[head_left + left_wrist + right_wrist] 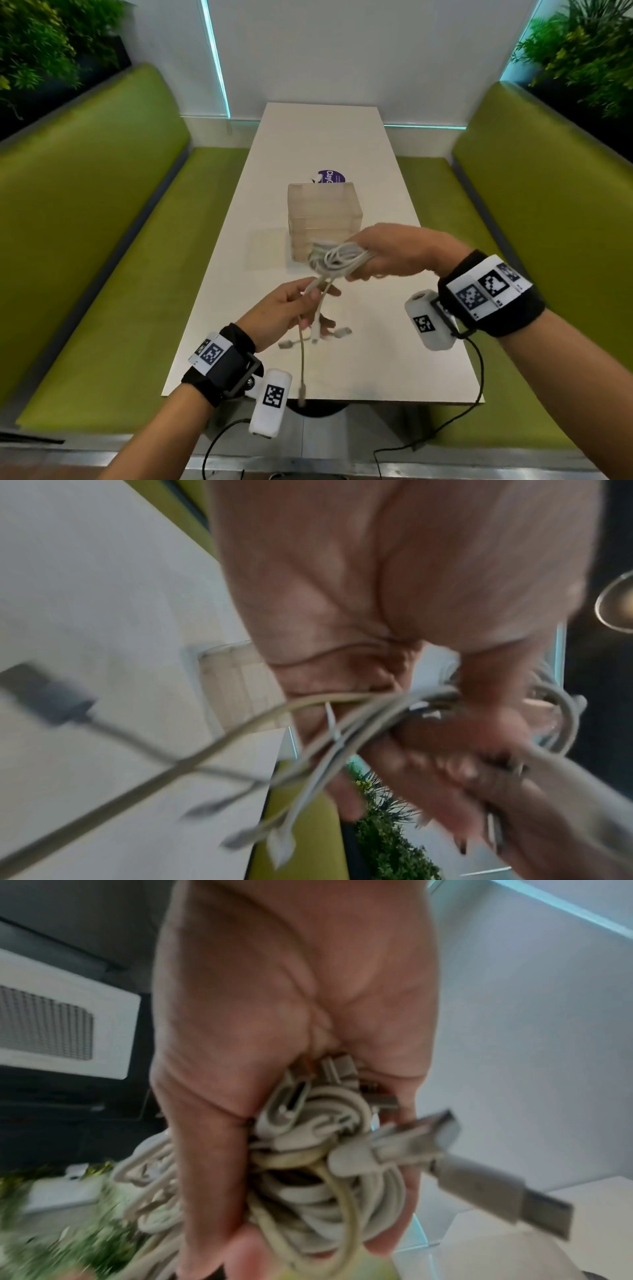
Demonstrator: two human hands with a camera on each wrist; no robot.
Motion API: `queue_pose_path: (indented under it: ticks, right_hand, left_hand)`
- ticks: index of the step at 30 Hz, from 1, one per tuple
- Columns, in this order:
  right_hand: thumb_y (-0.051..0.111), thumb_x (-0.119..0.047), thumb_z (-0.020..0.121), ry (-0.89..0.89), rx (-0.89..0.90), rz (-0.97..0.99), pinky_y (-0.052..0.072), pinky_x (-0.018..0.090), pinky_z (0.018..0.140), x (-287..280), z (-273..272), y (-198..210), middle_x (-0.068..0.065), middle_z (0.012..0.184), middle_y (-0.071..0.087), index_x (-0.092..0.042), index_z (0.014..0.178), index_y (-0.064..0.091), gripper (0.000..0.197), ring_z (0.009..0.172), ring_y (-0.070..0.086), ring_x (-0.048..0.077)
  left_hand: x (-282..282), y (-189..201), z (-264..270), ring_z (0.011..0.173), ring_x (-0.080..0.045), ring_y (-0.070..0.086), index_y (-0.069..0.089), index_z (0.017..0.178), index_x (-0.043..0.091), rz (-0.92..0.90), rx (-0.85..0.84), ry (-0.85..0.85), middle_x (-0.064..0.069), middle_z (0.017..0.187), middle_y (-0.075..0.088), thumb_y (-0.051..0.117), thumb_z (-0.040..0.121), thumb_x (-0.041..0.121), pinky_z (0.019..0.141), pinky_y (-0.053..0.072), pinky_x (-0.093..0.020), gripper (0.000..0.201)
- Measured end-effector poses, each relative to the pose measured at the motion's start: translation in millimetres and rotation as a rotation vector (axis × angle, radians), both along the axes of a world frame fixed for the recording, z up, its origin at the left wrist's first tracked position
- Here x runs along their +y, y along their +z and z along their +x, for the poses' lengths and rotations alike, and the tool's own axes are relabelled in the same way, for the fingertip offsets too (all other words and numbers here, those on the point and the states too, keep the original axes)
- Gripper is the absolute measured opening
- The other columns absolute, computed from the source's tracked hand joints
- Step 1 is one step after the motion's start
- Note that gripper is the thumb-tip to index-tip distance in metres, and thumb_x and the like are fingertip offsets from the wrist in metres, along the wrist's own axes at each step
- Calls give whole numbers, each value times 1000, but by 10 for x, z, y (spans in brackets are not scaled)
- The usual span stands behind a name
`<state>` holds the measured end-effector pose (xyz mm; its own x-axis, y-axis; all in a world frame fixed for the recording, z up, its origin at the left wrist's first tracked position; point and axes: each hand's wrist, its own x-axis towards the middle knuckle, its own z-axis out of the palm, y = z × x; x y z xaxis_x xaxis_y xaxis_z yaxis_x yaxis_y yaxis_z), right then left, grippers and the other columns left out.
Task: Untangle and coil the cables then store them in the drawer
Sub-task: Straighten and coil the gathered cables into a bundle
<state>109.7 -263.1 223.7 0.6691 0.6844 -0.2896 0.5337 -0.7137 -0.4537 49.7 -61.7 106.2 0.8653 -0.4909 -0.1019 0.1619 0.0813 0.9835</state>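
Cables (337,262) hang above the table (376,342): the left hand (284,313) pinches their dangling ends, the right hand (394,253) clutches the tangled bundle. Behind stands the translucent drawer unit (323,212), contents indistinct.

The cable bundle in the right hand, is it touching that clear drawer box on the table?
Cannot tell. In the head view the cable bundle overlaps the drawer box, hiding any gap, and the wrist views don't show it.

Drawer unit (323,219) mid-table (376,359), benches (102,274) either side, cables (337,260) in front.
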Motion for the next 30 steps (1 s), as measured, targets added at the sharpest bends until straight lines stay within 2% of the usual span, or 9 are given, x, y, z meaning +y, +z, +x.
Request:
queue_pose_path:
  ticks: [4,7,10,13,16,19,23,26,30]
  right_hand:
    - [65,-26,88,-66,-50,64,37,10,45,-61,83,64,-6,67,62,-21,76,60,13,49,49,2]
    - [65,-27,88,-92,-87,50,39,12,49,-64,93,59,-9,67,62,-23,78,59,12,52,52,2]
    - [65,-29,87,-77,-127,-4,46,26,62,-48,62,42,-8,76,66,-18,91,65,12,67,59,10]
    - [64,-30,88,-79,-160,-9,45,28,64,-33,56,45,-8,78,66,-17,92,65,14,69,58,11]
    - [64,-29,88,-125,-112,52,40,15,54,-44,65,55,-10,69,62,-22,80,61,11,59,53,4]
    - [64,-27,88,-173,-58,111,37,10,45,-46,22,6,-9,67,61,-22,77,59,13,54,52,6]
    - [64,-29,87,-318,13,278,42,23,40,25,-21,-141,-5,67,63,-22,73,59,17,50,52,11]
    - [64,-30,88,-398,43,420,49,32,50,174,-97,-308,-4,69,64,-23,76,61,14,56,56,13]
    - [68,-48,81,-425,90,461,54,33,66,358,-177,-537,-2,84,71,-25,97,66,28,76,67,16]
  left_hand:
    - [-49,22,7,56,-23,55,69,85,17,-67,-18,102,0,54,47,53,87,51,66,48,-34,38]
    - [-52,43,52,75,-25,66,65,89,10,-108,23,82,-8,79,65,54,71,77,65,52,-32,70]
    - [-39,88,91,101,-36,66,57,113,8,-102,-9,56,-13,101,70,58,73,72,80,55,-45,76]
    - [-106,158,79,70,-29,67,60,106,12,38,-110,112,-2,64,63,52,91,41,78,51,-45,34]
    - [-161,127,42,46,-13,40,63,92,9,11,-94,156,4,53,36,47,94,39,63,43,-35,33]
    - [-92,59,25,52,-11,41,60,87,10,72,-166,182,7,55,38,46,92,47,61,40,-25,40]
    - [-71,111,71,55,-16,39,59,84,12,29,-205,348,2,62,43,41,98,37,54,35,-24,34]
    - [-160,200,136,76,-18,64,62,102,9,-128,-157,511,-2,90,70,37,101,29,69,53,-30,32]
    - [-274,293,185,92,-10,68,58,121,17,-293,-32,622,-2,110,70,33,103,24,76,54,-21,32]
